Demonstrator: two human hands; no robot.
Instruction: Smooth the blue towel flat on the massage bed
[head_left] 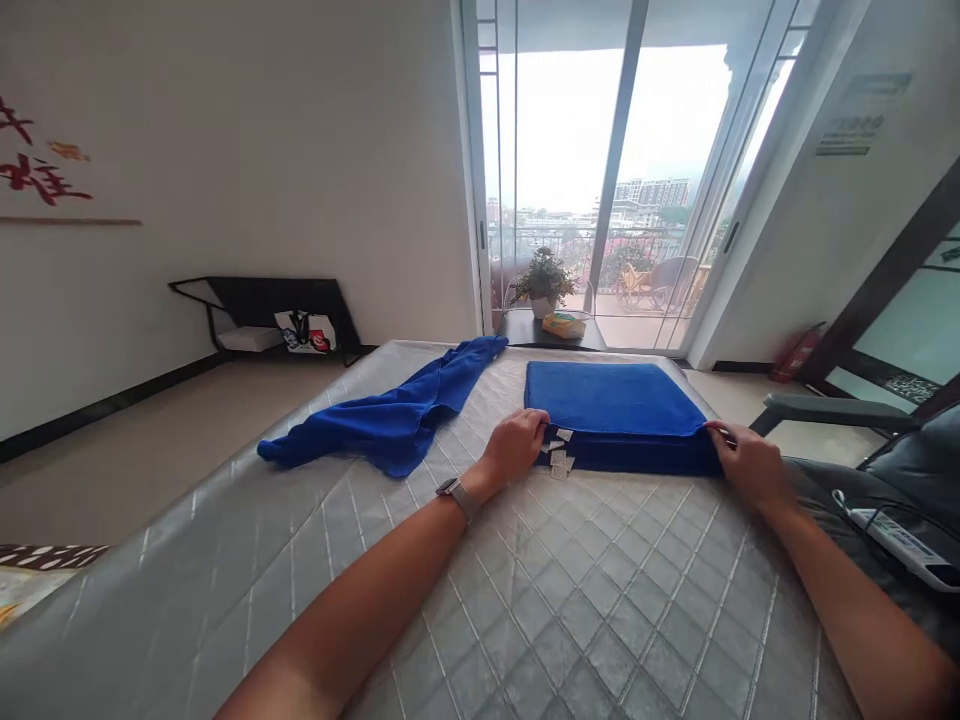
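Note:
A neat stack of flat blue cloths [611, 398] lies on the quilted mattress [600, 590], with several white tags showing along its near left edge. My left hand [515, 445], a watch on its wrist, pinches the near left corner of the top cloth. At the near right corner, my right hand [750, 465] grips the same cloth between thumb and fingers. Left of the stack, a loose blue cloth [397, 410] is spread crumpled and apart from it.
Beyond the mattress, a small dark table [517, 328] bears a potted plant [545, 280] and a yellow tissue pack [564, 325] before the glass doors. A black chair [915, 460] with a power strip [904, 545] stands at the right. A black rack [300, 290] leans by the left wall.

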